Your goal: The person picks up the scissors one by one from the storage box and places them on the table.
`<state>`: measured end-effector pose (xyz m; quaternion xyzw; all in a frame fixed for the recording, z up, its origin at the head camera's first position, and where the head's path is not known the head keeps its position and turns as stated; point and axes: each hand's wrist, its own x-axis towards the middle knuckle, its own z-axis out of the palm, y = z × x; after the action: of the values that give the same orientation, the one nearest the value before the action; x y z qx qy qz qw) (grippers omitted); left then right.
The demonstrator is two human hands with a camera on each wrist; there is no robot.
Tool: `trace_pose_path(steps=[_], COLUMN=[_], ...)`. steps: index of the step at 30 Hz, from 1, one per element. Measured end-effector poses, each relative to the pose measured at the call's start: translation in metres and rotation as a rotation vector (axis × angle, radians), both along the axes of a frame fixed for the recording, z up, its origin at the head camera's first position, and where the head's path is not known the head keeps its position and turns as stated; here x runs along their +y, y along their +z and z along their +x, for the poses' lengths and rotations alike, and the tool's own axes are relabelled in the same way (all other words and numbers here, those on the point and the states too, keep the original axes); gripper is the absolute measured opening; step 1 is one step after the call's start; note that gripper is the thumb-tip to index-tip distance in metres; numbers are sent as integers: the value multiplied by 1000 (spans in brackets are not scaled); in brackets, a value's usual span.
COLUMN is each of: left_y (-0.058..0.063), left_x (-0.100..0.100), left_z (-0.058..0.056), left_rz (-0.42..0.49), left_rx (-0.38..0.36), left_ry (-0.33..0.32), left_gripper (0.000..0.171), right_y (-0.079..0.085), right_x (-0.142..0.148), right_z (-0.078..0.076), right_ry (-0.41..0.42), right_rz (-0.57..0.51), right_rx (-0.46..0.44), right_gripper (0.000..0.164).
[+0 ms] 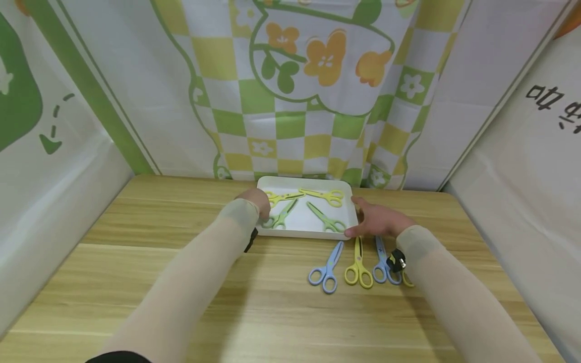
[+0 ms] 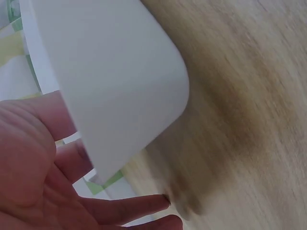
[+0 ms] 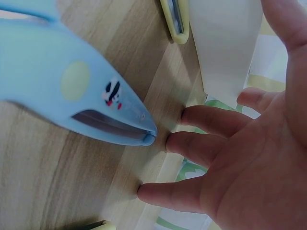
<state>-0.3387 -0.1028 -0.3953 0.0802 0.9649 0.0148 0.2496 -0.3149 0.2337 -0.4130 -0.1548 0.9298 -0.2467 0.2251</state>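
Note:
A shallow white tray (image 1: 297, 217) sits at the table's far edge, holding two yellow scissors (image 1: 335, 197) and two green scissors (image 1: 328, 222). My left hand (image 1: 257, 200) holds its left end; in the left wrist view two digits reach behind the tray wall (image 2: 129, 67) while the other fingers stretch over the table. At the right end my right hand (image 1: 381, 219) holds the tray between thumb and index finger, thumb at the near corner. Its remaining fingers (image 3: 201, 148) spread down to the wood. Below it lie blue scissors (image 1: 330, 267) and yellow scissors (image 1: 358, 269).
More blue scissors (image 1: 382, 264) lie under the right wrist, and a yellow handle (image 1: 407, 279) shows partly behind it. A patterned curtain (image 1: 290, 126) hangs right behind the tray. White fabric walls (image 1: 526, 166) flank the wooden table (image 1: 159, 287).

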Motion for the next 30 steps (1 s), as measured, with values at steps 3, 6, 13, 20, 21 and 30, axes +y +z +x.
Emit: trace_pose_path(steps=[3,6,13,20,21,30], left_y=[-3,-6,-14,-9,-8,-4], left_x=[0,1,0,-2,-3,-7], left_z=[-2,-4,-6,1,2,6], left_rz=[-10,-15,-7,33,46,98], left_rx=[-5,4,26,38,35,47], left_ry=[-5,5,49,81,85,75], left_gripper=[24,25,22,17,17,29], right_y=[0,0,1,-1,-1,-1], right_x=[0,0,0,1,1,1], right_z=[0,1,0,0,0,0], right_ry=[1,3,5,11,12,11], right_rz=[-3,2,10,15,14,14], right_rx=[1,3,4,12,12,17], right_gripper=[124,124,125,125,125,125])
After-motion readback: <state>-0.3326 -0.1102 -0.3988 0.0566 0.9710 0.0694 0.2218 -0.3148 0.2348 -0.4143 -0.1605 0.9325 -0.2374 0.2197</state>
